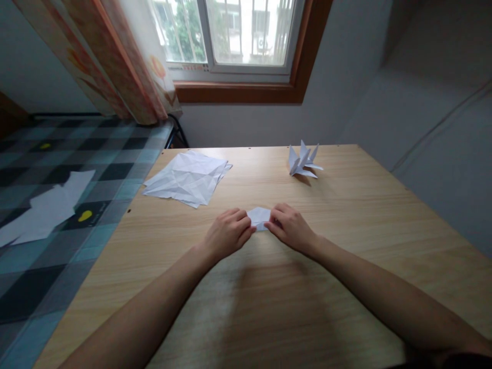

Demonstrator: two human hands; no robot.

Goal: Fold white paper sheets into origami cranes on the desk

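A small folded piece of white paper lies at the middle of the wooden table, between my two hands. My left hand grips its left side, fingers curled and thumb near the lower edge. On the right side, my right hand pinches the paper the same way. Both hands cover the ends of the piece, so its full outline is hidden. Behind it to the right stands a folded paper crane shape with several pointed tips. Creased white sheets are stacked at the back left.
To the left is a bed with a checked cover, with cut white paper lying on it. A window and an orange curtain are beyond the table. The wall runs along the right.
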